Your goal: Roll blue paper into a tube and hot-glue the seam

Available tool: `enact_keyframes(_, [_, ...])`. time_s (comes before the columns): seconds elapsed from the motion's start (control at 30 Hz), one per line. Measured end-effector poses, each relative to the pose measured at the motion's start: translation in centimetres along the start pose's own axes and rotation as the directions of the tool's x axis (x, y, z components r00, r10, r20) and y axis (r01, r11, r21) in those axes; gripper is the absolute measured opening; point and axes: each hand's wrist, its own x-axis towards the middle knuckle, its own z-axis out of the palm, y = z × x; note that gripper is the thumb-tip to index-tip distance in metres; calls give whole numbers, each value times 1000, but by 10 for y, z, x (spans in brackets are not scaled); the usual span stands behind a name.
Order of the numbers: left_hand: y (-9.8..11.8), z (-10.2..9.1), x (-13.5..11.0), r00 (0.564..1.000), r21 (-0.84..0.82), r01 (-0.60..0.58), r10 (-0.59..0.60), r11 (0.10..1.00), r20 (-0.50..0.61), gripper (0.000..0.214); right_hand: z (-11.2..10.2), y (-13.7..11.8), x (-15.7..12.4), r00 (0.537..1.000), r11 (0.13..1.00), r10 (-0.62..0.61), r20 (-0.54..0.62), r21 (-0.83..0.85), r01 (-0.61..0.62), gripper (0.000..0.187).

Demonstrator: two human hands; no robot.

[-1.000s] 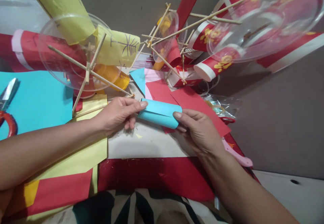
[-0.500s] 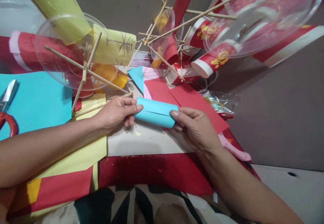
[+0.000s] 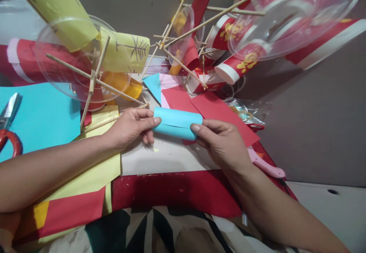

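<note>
Head view, blue tube: a light-blue rolled paper tube (image 3: 175,119) lies crosswise between both hands, its edge showing as a thin line along the upper side; whether it touches the worktop cannot be told.
Left hand: the left hand (image 3: 135,127) has its grip closed on the left end of the tube, thumb on top.
Right hand: the right hand (image 3: 224,140) has its grip closed on the right end of the tube, thumb pressing the near side.
Worktop: the white part of the worktop (image 3: 171,161) shows below the tube, with a red area nearer the person.
Red paper: flat red paper sheets (image 3: 221,117), just beyond the tube and to its right.
Pink handle: a curved pink handle (image 3: 265,165), right of the tube, past the right wrist.
Scissors: metal scissors with red-orange handles (image 3: 13,140), well left of the tube, on a flat blue sheet (image 3: 51,115).
Yellow sheets: flat pale-yellow paper (image 3: 111,165), left of the tube and nearer the person.
Crossed sticks: pale wooden sticks (image 3: 92,81), joined in a cross, beyond the tube to its left.
Printed cup: a red-and-white cup with gold print (image 3: 243,61), beyond the tube to its right.
</note>
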Motion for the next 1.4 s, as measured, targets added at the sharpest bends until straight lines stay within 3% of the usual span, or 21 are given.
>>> enact_keyframes(0.27, [1,2,-1,993,-50,81,-76,995,86,38,1,0,-5,992,980,-127,-7,-154,124,9])
enact_keyframes(0.4, [0,3,0,986,-93,125,-113,988,122,45,2,-1,-5,990,975,-139,-9,-174,136,6])
enact_keyframes(0.6, [0,3,1,984,-139,147,-130,979,123,38,2,-1,-6,990,972,-143,-4,-189,139,9])
enact_keyframes(0.77, [-2,3,2,988,-144,123,-109,982,107,30,5,-4,-7,990,975,-143,9,-171,142,3])
enact_keyframes(1.23, [-6,4,0,995,-179,71,-56,981,87,45,-2,6,-3,992,971,-120,27,-204,123,10])
enact_keyframes(1.4, [-4,4,-3,997,-84,-13,20,996,80,39,-3,11,0,987,979,-152,56,-127,158,9])
